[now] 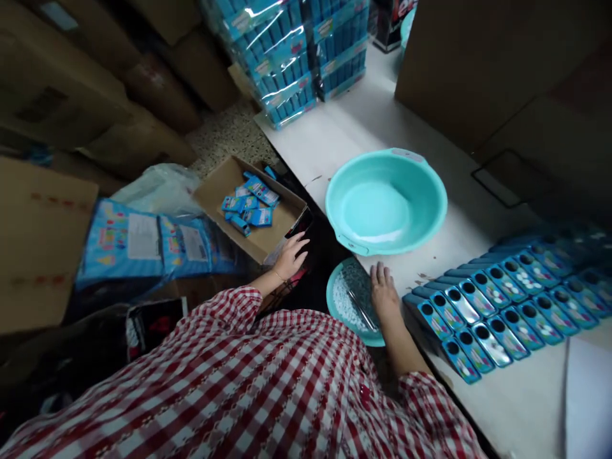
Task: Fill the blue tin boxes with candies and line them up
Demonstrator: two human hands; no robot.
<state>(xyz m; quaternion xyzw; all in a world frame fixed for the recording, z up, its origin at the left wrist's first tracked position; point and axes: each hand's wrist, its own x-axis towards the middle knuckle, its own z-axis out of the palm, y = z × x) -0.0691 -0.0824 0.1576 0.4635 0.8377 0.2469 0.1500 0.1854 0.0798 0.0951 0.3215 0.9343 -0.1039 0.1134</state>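
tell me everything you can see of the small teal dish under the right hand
The dish is round, shallow and teal, plastic by its look, with a low rim. It lies flat at the near edge of the table, just below the big basin; what bears it cannot be told. It holds many small white pellets and a thin metal tool. The right hand rests flat over its right side, hiding that part.

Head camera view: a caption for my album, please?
Left hand at a cardboard box of blue packs; right hand rests on a tray of white pellets.
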